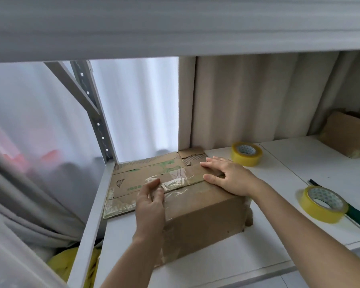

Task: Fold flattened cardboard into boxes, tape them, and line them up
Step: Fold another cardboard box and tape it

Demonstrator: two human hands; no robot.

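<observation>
White shelf (279, 175), pretty cluttered from where I'm watching.
On it: flattened cardboard (133, 179), a taped box (204, 215), two yellow tape rolls (246, 153) (322, 203), another box (347, 134) far right.

Grey curtains (258, 96) hang behind a white shelf (216, 267), yellow cloth (67, 265) below it

White metal shelving (92, 215) against pale, daylit curtains (137, 104).

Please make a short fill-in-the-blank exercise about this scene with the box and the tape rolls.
1. Both hands, left hand and right hand, rest on top of the cardboard ____.
2. The number of yellow tape rolls () on the shelf is ____.
3. Left of the box lies ____ cardboard.

Missing words: box; two; flattened
</observation>
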